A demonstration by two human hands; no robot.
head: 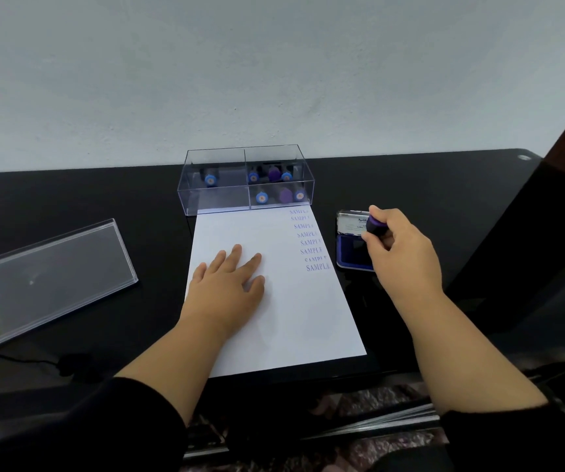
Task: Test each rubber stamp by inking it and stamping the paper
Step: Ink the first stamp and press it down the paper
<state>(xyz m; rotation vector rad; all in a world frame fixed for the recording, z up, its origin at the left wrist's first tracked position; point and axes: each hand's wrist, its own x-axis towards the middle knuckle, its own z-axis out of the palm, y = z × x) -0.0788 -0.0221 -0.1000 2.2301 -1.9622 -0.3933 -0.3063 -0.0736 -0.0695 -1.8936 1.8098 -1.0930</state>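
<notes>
Pinning the paper (274,294) flat with spread fingers, the left hand (228,284) steadies it while the right hand (400,247) pinches a stamp (375,225) over the ink pad (354,253) for inking.

- A glossy black rectangular table (70,199), with a small round silver fitting (524,157) near its far right corner.
- A flat clear acrylic lid (46,277) lying at the table's left side.
- A plain pale grey wall (274,69) behind.
</notes>
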